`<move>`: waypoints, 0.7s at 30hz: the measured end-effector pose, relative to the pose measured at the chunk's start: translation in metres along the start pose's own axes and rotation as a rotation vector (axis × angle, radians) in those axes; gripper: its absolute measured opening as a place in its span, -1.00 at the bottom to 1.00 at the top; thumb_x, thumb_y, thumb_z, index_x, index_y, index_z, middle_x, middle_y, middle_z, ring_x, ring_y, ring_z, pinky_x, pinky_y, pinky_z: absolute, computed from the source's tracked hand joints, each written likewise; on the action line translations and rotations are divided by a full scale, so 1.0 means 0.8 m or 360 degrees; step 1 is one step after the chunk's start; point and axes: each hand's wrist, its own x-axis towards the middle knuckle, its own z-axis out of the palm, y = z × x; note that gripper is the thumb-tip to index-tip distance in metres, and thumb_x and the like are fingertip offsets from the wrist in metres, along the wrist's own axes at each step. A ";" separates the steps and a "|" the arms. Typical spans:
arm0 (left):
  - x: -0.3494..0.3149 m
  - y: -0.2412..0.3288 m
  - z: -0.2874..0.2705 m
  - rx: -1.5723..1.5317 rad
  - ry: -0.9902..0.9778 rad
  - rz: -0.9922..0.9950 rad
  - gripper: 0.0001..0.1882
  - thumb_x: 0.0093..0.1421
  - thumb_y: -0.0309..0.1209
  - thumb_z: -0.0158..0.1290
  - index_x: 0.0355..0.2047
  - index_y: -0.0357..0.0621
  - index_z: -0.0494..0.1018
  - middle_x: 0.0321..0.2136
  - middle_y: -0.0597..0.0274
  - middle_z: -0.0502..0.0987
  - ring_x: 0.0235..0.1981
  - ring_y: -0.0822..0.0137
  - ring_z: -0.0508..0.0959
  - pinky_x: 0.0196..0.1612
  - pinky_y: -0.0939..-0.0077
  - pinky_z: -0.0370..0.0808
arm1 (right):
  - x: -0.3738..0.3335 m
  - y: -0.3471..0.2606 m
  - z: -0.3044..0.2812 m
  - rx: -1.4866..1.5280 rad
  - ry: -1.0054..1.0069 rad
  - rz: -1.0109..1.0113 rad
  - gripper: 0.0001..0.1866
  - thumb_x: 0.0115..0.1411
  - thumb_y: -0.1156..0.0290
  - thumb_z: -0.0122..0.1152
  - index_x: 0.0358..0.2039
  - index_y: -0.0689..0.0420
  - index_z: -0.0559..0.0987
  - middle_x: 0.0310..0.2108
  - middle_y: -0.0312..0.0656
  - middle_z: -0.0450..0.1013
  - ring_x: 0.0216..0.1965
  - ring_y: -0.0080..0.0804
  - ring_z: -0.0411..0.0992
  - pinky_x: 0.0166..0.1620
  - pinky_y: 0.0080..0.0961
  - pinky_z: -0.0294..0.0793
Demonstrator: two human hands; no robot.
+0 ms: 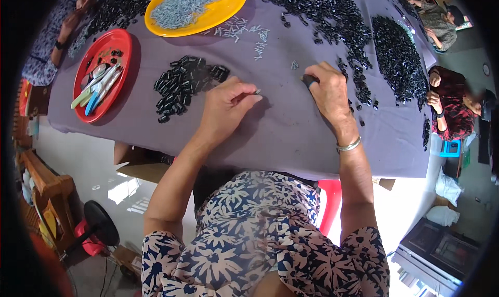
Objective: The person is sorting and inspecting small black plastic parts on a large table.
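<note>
Over the middle of the table, my left hand (224, 110) pinches thumb and forefinger together; a tiny greyish tip shows there, too small to name. My right hand (331, 91), with a silver bangle at the wrist, has its fingers curled round a small black part (309, 81). A few small screws (294, 64) lie on the cloth between the hands, slightly beyond them. Beyond my left hand is a heap of shiny black parts (176, 89). More loose silvery screws (240, 29) are scattered beside a yellow plate (228, 6) that holds a mound of them.
A red tray (126, 42) with several handled tools stands at the left on the grey-purple tablecloth (291, 146). Large heaps of black parts (322, 16) spread along the far side and right. Other people sit at the far left and right. A black fan (100, 221) stands on the floor.
</note>
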 end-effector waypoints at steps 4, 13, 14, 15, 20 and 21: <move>0.002 0.004 0.000 0.0071 0.0027 0.0001 -0.85 0.10 -0.56 0.25 -0.29 -0.28 0.58 -0.49 0.38 0.43 -0.50 0.58 0.34 -0.43 0.69 0.29 | -0.001 -0.004 0.003 0.0079 -0.0076 0.0064 -0.85 0.00 0.69 0.17 -0.37 0.24 0.55 -0.47 -0.10 0.49 -0.45 -0.25 0.49 -0.34 -0.42 0.46; 0.003 -0.003 0.001 0.0137 0.0044 0.0076 -0.85 0.09 -0.55 0.26 -0.30 -0.28 0.58 -0.51 0.37 0.42 -0.55 0.59 0.32 -0.48 0.66 0.28 | 0.001 -0.073 0.027 0.1530 -0.0325 0.0380 -0.87 0.23 0.64 0.16 -0.23 0.21 0.59 -0.33 -0.38 0.50 -0.34 -0.68 0.43 -0.26 -0.69 0.46; 0.003 -0.001 0.001 0.0153 0.0029 0.0083 -0.85 0.09 -0.55 0.26 -0.31 -0.28 0.58 -0.52 0.37 0.43 -0.56 0.58 0.33 -0.49 0.65 0.29 | 0.001 -0.074 0.028 0.1516 -0.0281 0.0320 -0.87 0.23 0.65 0.15 -0.23 0.21 0.59 -0.33 -0.39 0.50 -0.33 -0.68 0.43 -0.25 -0.69 0.46; 0.003 0.001 0.000 0.0168 0.0013 0.0090 -0.86 0.09 -0.56 0.25 -0.31 -0.28 0.58 -0.52 0.36 0.43 -0.57 0.57 0.33 -0.49 0.64 0.30 | 0.001 -0.074 0.029 0.1501 -0.0237 0.0261 -0.86 0.23 0.66 0.14 -0.23 0.21 0.60 -0.32 -0.39 0.50 -0.33 -0.68 0.42 -0.24 -0.69 0.46; 0.003 0.007 -0.002 0.0259 -0.0036 0.0005 -0.82 0.06 -0.48 0.23 -0.31 -0.25 0.58 -0.50 0.16 0.49 -0.50 0.25 0.53 -0.39 0.41 0.45 | -0.002 -0.079 0.026 0.1339 -0.0238 0.0122 -0.84 0.19 0.70 0.15 -0.24 0.22 0.58 -0.35 -0.37 0.49 -0.32 -0.65 0.43 -0.24 -0.68 0.45; 0.002 0.006 -0.002 0.0275 -0.0043 0.0002 -0.82 0.06 -0.48 0.23 -0.30 -0.24 0.58 -0.50 0.16 0.49 -0.50 0.23 0.53 -0.39 0.40 0.45 | -0.001 -0.081 0.025 0.1250 -0.0217 0.0067 -0.84 0.16 0.71 0.16 -0.25 0.23 0.58 -0.37 -0.36 0.49 -0.32 -0.64 0.43 -0.24 -0.67 0.45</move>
